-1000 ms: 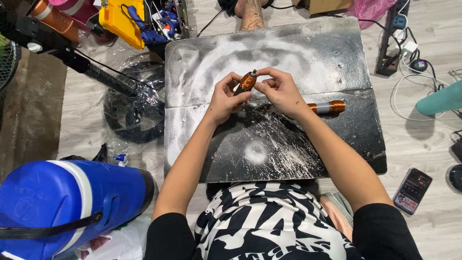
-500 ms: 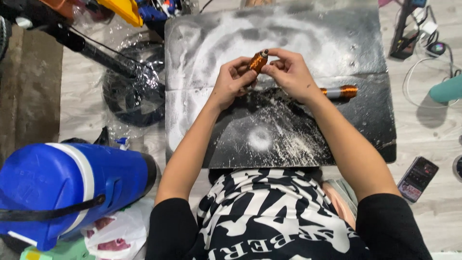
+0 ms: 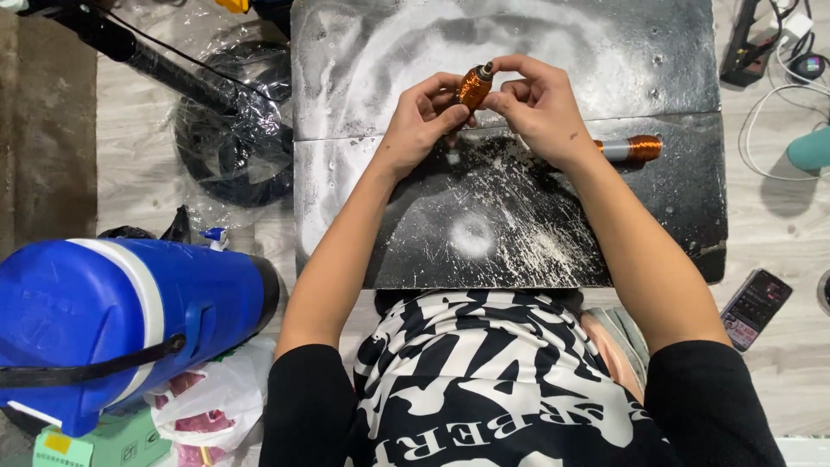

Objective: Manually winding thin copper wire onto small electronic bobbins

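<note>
At the far left a blue drum-shaped cooler (image 3: pixel 121 320) is seen lying on its side on the floor, above a white plastic bag (image 3: pixel 207 406); further up, a black ring wrapped in clear film (image 3: pixel 229 147) lies just beside the bench.

The dark, powder-streaked bench (image 3: pixel 536 52) is made of two slabs that meet along a seam. Above it a copper-wound coil (image 3: pixel 473 86) is held in the air between both hands, tilted, with its grey tip upward. The left hand (image 3: pixel 424 117) is closed around the coil's lower body, thumb and fingers pinching it. The right hand (image 3: pixel 536 99) is pinched near the grey tip, its fingertips touching the upper end.

A second copper coil (image 3: pixel 631 148) lies on its side on the bench, just right of the right wrist, near the seam. A phone (image 3: pixel 755 308) lies on the floor at the right.

Several risks can be judged. The fine winding could be scraped or loosened if the pinch is tightened or twisted. The held coil could be dropped onto the hard slab if the dusty fingers slip. The lying coil could be nudged by the right forearm and rolled across the bench.
</note>
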